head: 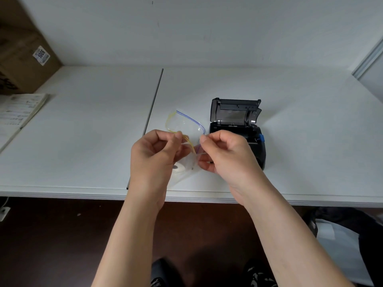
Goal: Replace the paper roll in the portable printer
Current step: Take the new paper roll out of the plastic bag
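A black portable printer stands on the white table with its lid tilted up and open; a blue latch shows on its right side. Just left of it I hold a clear zip bag with a yellow and a blue seal strip. My left hand pinches the yellow side, and my right hand pinches the blue side, so the bag's mouth gapes apart. A white paper roll sits inside the bag's lower part, half hidden behind my left hand. My right hand covers the printer's front.
A brown cardboard box with a white label stands at the back left. A printed booklet lies on the table's left side. A dark seam runs between two tabletops. The table's front edge is close below my wrists.
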Demonstrator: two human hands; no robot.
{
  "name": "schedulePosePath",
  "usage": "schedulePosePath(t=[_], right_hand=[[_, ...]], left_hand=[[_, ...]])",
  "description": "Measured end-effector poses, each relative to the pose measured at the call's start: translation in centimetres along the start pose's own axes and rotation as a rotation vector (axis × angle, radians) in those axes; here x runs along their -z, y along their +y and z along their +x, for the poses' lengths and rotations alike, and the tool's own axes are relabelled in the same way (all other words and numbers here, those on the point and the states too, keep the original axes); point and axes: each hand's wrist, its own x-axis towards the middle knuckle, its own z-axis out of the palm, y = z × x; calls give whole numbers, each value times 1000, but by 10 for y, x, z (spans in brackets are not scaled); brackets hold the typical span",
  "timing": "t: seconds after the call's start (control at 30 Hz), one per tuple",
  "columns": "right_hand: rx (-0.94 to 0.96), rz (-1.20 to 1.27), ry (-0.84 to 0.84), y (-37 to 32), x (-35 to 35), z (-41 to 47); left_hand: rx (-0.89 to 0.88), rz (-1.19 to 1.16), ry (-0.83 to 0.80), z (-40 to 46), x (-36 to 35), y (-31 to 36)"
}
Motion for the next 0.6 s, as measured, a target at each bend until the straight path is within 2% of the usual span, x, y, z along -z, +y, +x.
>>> schedulePosePath(t=[0.17,0.37,0.6], right_hand=[[-42,-69,-117,-3,4,-4],[24,-111,-100,0,6,-2],[36,-32,-14,1,7,1]], left_hand=[[6,31,-28,0,2,0],[5,167,-106,0,1,-3],[3,122,-42,2,3,-4]])
